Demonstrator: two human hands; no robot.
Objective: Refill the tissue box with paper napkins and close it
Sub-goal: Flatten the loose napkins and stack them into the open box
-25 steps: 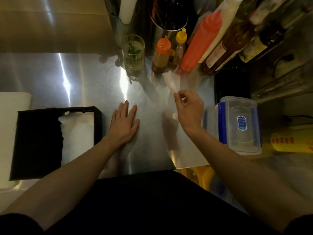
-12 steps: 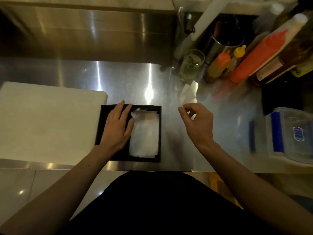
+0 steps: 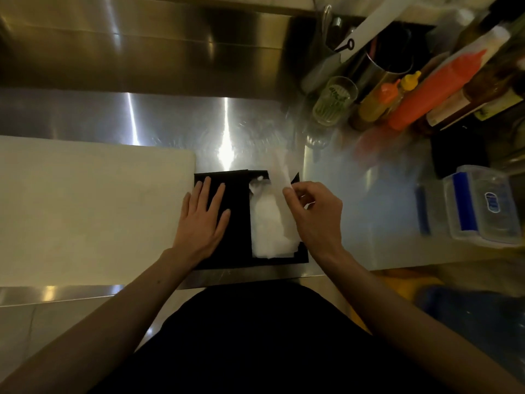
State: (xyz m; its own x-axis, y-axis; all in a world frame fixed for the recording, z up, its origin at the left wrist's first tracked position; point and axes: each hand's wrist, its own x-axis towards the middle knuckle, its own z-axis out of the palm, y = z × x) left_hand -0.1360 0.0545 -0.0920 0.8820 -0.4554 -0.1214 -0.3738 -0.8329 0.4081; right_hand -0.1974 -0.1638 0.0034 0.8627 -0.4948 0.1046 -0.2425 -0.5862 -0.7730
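Note:
A black tissue box (image 3: 241, 260) lies on the steel counter at its near edge. Its right half is uncovered and holds a stack of white paper napkins (image 3: 268, 223). My left hand (image 3: 203, 220) rests flat, fingers spread, on the black left half of the box. My right hand (image 3: 315, 214) hovers over the box's right side and pinches a single white napkin (image 3: 281, 170) between thumb and fingers. The napkin stands up from my fingers, over the far right corner of the box.
A white cutting board (image 3: 85, 209) touches the box on the left. At the back right stand a glass (image 3: 333, 100), sauce bottles (image 3: 426, 89) and a metal utensil pot (image 3: 380, 61). A clear lidded container (image 3: 480, 206) sits at the right.
My left hand moved from the counter onto the black left half of the box. My right hand carried the pinched napkin left until it hangs over the box. The view swung left.

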